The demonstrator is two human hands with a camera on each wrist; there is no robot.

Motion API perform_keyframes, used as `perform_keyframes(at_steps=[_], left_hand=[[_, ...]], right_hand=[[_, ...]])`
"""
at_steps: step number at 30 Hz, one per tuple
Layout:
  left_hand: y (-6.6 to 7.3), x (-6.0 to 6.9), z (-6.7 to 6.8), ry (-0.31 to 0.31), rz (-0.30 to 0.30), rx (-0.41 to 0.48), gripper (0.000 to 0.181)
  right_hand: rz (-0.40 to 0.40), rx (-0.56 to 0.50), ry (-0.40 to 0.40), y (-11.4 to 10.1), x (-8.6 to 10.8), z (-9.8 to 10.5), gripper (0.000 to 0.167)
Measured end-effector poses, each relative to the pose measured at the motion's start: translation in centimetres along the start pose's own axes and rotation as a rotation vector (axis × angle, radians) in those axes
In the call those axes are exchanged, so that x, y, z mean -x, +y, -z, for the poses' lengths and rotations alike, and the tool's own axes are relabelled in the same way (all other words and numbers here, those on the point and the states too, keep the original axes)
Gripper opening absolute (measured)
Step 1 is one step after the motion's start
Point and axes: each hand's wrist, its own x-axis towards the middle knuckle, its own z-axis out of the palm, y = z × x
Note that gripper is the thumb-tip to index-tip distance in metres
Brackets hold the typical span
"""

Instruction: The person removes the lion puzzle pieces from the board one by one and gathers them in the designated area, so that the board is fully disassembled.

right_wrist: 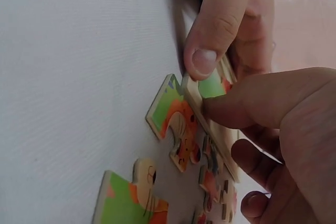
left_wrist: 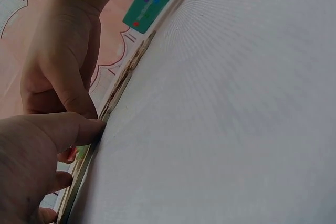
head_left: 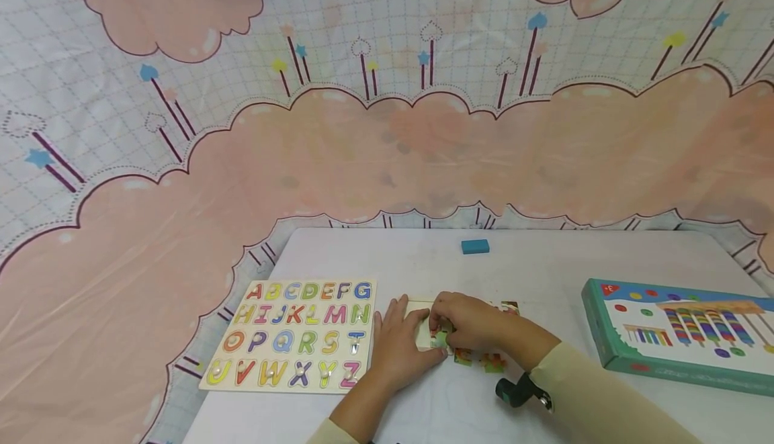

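Note:
A wooden puzzle tray lies flat on the white table between the two hands. My left hand rests over its left side with fingers spread, and the thumb presses the near edge, as the left wrist view also shows. With bent fingers, my right hand pinches a mostly green jigsaw piece inside the tray, close to the left thumb. The fingers hide part of that piece. Loose jigsaw pieces with orange animal pictures lie right of the tray; an orange-and-green one nearly touches its edge in the right wrist view.
To the left lies a wooden alphabet board with knobbed letters. A blue block sits toward the table's back edge. On the right is a green-sided toy box. A black device hangs under the right wrist.

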Motion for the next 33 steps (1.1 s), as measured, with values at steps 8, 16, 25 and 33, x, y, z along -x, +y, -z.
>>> perform_keyframes(at_steps=[8, 16, 25, 33], left_hand=[[0.0, 0.0, -0.1, 0.002, -0.008, -0.003, 0.069], [0.1, 0.0, -0.1, 0.001, -0.002, -0.014, 0.07], [0.2, 0.0, 0.0, 0.004, -0.004, -0.02, 0.075], [-0.4, -0.2, -0.8, 0.007, 0.017, -0.035, 0.078]], right_hand=[[0.069, -0.081, -0.011, 0.6, 0.1, -0.4, 0.025], [0.047, -0.137, 0.038, 1.2, 0.5, 0.0, 0.017], [0.056, -0.169, 0.106, 2.1, 1.8, 1.1, 0.016], [0.016, -0.266, 0.101, 3.3, 3.7, 1.6, 0.013]])
